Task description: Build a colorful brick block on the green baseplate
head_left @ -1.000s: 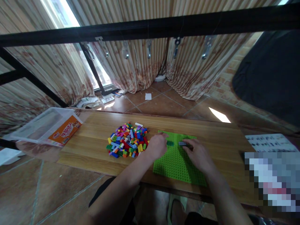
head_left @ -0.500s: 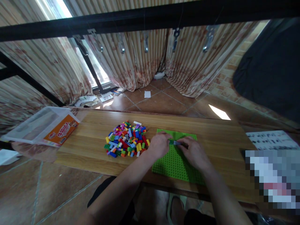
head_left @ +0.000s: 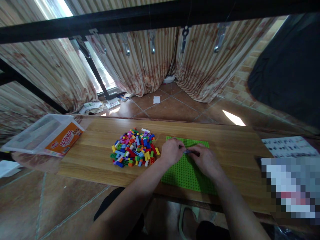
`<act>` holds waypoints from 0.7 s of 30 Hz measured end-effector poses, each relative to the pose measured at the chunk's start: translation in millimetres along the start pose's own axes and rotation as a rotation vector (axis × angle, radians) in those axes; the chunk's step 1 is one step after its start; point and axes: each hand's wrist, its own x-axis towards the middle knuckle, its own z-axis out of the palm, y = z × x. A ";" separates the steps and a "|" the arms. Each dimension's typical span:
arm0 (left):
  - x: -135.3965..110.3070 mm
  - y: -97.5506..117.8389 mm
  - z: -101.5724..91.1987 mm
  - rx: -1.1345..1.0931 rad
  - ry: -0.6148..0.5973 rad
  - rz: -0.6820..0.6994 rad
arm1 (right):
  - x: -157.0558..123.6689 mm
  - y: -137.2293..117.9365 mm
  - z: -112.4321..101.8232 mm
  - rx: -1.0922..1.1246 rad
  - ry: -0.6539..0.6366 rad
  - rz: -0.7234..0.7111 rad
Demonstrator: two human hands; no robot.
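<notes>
Both hands meet over the upper part of a green studded baseplate [head_left: 183, 175] on the wooden table. Between their fingertips is a small bluish toy brick [head_left: 187, 151]. My right hand [head_left: 203, 158] pinches it from the right with thumb and forefinger. From the left, my left hand [head_left: 172, 151] is closed with curled fingers against the same small brick piece; its fingertips partly cover what they grip. Left of the plate lies a heap of mixed coloured toy bricks [head_left: 135, 148], close to my left wrist.
A clear plastic box [head_left: 32, 133] with an orange label stands at the table's left end. At the right are a printed sheet [head_left: 288, 146] and a blurred-out object [head_left: 290, 190]. A black metal bar [head_left: 140, 21] with hanging hooks crosses above the far side.
My hands have drawn closer together around the small brick, and the dark green piece seen at the left fingertips is now hidden. The view has shifted slightly.
</notes>
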 end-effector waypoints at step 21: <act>1.7 14.0 -6.9 0.032 -0.084 -0.105 | 9.7 10.0 6.1 0.088 0.058 0.139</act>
